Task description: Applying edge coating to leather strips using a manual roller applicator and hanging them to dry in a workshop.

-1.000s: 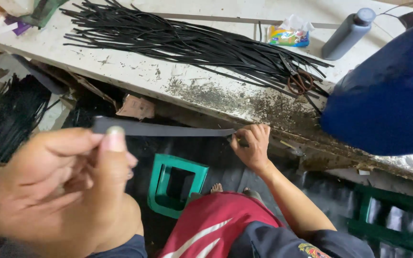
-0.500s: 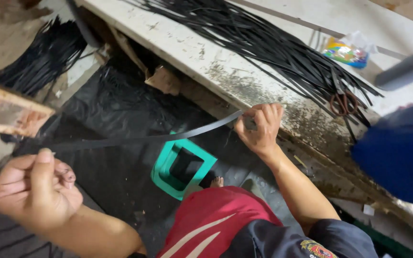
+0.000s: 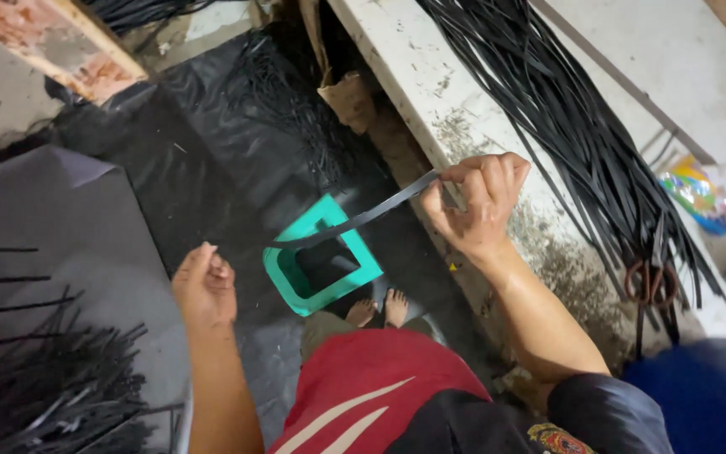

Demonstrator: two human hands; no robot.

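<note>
My right hand (image 3: 476, 206) pinches one end of a long, flat black rubber strip (image 3: 355, 220) between thumb and fingers, holding it up just at the edge of the worn white workbench (image 3: 413, 76). The strip runs down and away to my left, its far end hanging over the green square plastic stool frame (image 3: 283, 282) on the black sheet (image 3: 170, 168) that covers the floor. My left hand (image 3: 203, 286) is curled loosely shut, holds nothing and sits well apart from the strip. On the bench lies a big spread of similar black strips (image 3: 581, 126); a smaller heap of black strips (image 3: 52, 387) lies low at my left. Judging by that, most strips are still waiting on the bench.
</note>
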